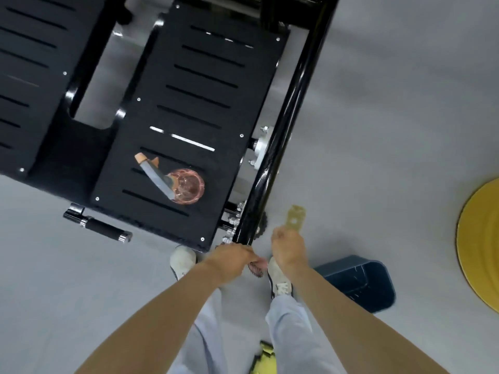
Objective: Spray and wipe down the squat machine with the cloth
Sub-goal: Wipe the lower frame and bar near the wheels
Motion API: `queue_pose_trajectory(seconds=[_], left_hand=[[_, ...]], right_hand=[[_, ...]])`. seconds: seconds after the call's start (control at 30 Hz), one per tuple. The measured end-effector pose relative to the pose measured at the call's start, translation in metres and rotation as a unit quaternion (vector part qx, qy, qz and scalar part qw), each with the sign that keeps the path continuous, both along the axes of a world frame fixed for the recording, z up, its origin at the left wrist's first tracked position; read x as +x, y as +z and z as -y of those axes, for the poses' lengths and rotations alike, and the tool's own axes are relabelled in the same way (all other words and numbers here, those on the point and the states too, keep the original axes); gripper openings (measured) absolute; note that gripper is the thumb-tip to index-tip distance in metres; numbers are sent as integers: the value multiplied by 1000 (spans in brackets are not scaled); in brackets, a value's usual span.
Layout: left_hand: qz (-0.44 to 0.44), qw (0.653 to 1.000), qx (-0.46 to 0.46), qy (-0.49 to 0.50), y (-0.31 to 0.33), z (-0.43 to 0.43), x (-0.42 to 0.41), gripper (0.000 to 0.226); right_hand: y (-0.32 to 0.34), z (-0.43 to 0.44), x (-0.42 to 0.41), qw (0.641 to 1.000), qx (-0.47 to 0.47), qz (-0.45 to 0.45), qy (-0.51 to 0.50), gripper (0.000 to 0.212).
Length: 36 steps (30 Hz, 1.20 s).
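Grey flooring lay under everything as a person stood at the near corner of the squat machine [81, 157], both bare arms reaching down. The left hand [232, 256] pinched the one pinkish cloth [258, 268] just below the near end of the black frame tube [293, 112]. The right hand [287, 247] sat beside it, curled in a fist, and what it held, if anything, could not be told. Two pale shoes [183, 259] stood under the hands, with one blue bin [359, 279] near the right foot and one yellowish holed strip [297, 218] just beyond the right fist. Farther off, the one spray bottle [186, 184] lay on its side on the right of two slotted footplates [251, 98], near one chrome-tipped handle [102, 229]. One yellow disc [480, 247] showed at the right edge. With the bottle put down and the cloth at the frame, spraying appeared finished or paused and wiping seemed under way. Neither plate's cleanliness could be judged, so most of the wiping may have remained.
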<state>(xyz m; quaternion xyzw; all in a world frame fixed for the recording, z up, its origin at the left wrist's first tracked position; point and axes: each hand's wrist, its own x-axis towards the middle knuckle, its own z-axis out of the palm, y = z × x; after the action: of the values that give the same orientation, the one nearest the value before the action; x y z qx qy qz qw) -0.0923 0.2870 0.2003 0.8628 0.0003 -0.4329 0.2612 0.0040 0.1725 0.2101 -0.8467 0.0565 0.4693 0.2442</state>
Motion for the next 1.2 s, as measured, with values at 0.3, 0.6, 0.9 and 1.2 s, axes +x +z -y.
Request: queue_pose_trajectory(seconds=[0.3, 0.6, 0.9, 1.2], left_hand=[[-1, 954, 10, 300, 17, -144, -51, 37], [-15, 735, -98, 671, 17, -275, -54, 24], [219, 934, 26, 281, -16, -251, 35, 53], [182, 946, 191, -186, -13, -219, 50, 54]], right_hand=[[33, -129, -38, 951, 55, 127, 276, 75], [18, -219, -56, 983, 155, 96, 20, 78], [29, -209, -77, 948, 138, 233, -168, 10], [40, -177, -74, 944, 90, 193, -251, 25]])
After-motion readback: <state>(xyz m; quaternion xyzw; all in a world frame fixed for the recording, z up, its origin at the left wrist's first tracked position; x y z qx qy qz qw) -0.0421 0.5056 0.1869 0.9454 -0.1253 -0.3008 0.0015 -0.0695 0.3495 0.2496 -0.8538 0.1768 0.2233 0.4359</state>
